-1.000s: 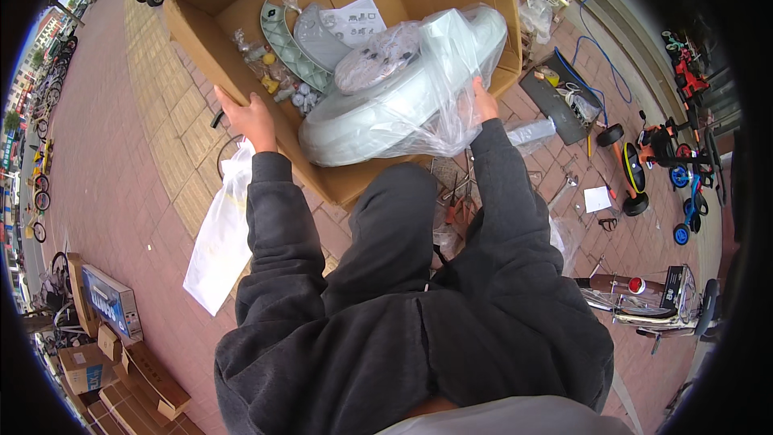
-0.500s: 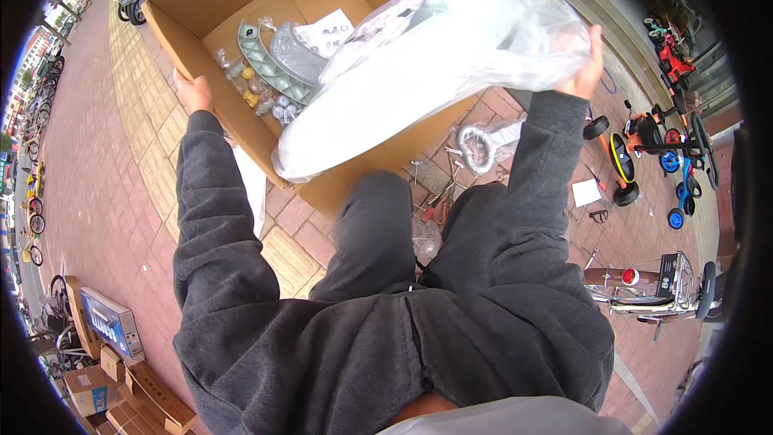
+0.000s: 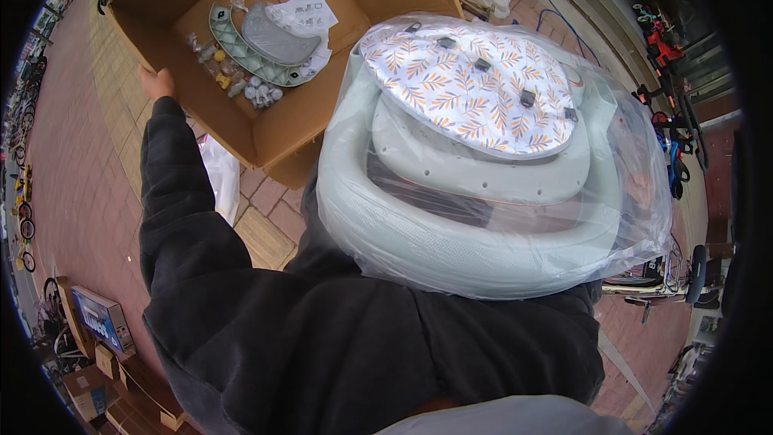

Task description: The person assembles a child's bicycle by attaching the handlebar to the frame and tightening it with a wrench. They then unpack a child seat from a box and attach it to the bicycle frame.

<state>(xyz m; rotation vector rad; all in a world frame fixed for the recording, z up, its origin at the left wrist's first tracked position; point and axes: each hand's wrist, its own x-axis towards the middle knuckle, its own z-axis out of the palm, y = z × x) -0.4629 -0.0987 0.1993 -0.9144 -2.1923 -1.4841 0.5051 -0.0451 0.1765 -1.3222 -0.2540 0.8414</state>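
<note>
My left hand (image 3: 157,83) is closed on the left edge of a large open cardboard box (image 3: 310,141). Before my lap is a pale green, ring-shaped plastic frame (image 3: 451,254) in a clear plastic bag. Inside the bag, a white pad (image 3: 475,93) with an orange and grey leaf print lies over a pale moulded part. My right hand (image 3: 636,163) shows only as a blur through the bag's right side, holding the frame; its fingers are mostly hidden. The box contains a curved green piece (image 3: 250,56), a grey crescent part (image 3: 278,39), a printed sheet (image 3: 310,12) and small bagged parts (image 3: 262,95).
White plastic (image 3: 220,173) lies on the brick paving beside the box. Ride-on toys (image 3: 672,133) stand at the right, near a blue hose (image 3: 564,20). Cardboard cartons (image 3: 137,391) are stacked at the lower left. Bicycles (image 3: 28,229) line the far left.
The bagged frame has come out of the box, toward me and to the right, and turned its printed pad into view. My left hand and the box have shifted slightly left.
</note>
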